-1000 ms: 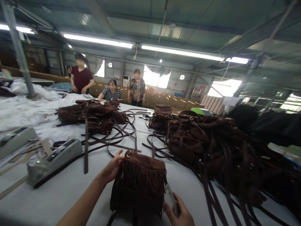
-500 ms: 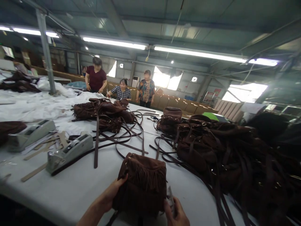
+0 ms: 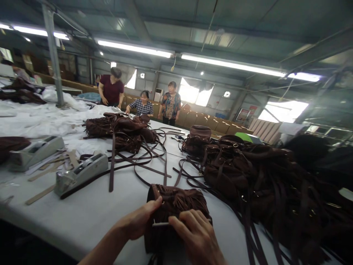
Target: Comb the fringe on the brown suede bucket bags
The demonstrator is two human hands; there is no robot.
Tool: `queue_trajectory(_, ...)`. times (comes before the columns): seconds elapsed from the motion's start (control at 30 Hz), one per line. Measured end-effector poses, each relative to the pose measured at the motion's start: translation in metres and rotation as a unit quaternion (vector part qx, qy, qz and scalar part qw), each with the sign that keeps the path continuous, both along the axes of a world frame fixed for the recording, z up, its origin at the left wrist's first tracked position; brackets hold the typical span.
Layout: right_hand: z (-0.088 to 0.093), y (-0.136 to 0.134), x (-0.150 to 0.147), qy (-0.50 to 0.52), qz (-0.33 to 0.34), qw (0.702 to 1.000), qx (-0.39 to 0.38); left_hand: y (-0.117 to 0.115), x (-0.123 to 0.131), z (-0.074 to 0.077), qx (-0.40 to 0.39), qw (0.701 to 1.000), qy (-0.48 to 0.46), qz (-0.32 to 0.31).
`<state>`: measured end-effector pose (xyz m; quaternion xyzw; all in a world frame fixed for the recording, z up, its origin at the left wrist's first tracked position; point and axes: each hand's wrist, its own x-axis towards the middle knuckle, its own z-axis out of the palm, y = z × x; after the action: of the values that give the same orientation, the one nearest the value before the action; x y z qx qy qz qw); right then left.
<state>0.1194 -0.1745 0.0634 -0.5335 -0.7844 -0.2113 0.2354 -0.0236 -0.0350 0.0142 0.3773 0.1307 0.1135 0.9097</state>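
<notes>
A dark brown fringed bag (image 3: 165, 239) stands at the table's near edge in front of me. My left hand (image 3: 140, 219) grips its left side, thumb pressed on the front near a small metal ring. Across the front of the bag lies my right hand (image 3: 194, 230), its fingers curled around a thin, pale, pointed tool (image 3: 161, 224). The tool's tip points left, below the fringe (image 3: 184, 200). Most of it is hidden in my fingers, so its exact kind is unclear.
A large heap of brown bags (image 3: 261, 176) with dangling straps covers the right side. Another pile (image 3: 121, 130) lies ahead. Two tape dispensers (image 3: 82, 173) and tan strips (image 3: 41, 194) are at left on the white table (image 3: 110, 221). Several people (image 3: 111, 88) are beyond the table.
My right hand has moved from the bag's right side up and left across its front, carrying the tool. The bag has shifted slightly right and tilted, with my left hand still gripping it.
</notes>
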Motion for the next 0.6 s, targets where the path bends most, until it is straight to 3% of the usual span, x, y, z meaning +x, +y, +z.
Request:
queue_trajectory(0.1, 0.014, 0.018, -0.005, -0.046, 0.007, 0.994, -0.094, 0.001, -0.002, 0.001, 0.018, 1.000, 0.011, 0.014)
queue_trajectory(0.2, 0.006, 0.018, 0.002, -0.070, -0.001, 0.987, -0.142, 0.004, -0.004, 0.004, 0.044, 0.999, -0.002, 0.025)
queue_trajectory(0.37, -0.014, -0.003, 0.019, -0.070, -0.012, 0.993, -0.095, 0.006, 0.000, 0.005, 0.092, 0.993, 0.009, 0.074)
queue_trajectory(0.6, -0.048, -0.027, 0.029, -0.148, -0.015, 0.988, -0.034, 0.012, 0.002, -0.002, 0.114, 0.982, 0.019, 0.147)
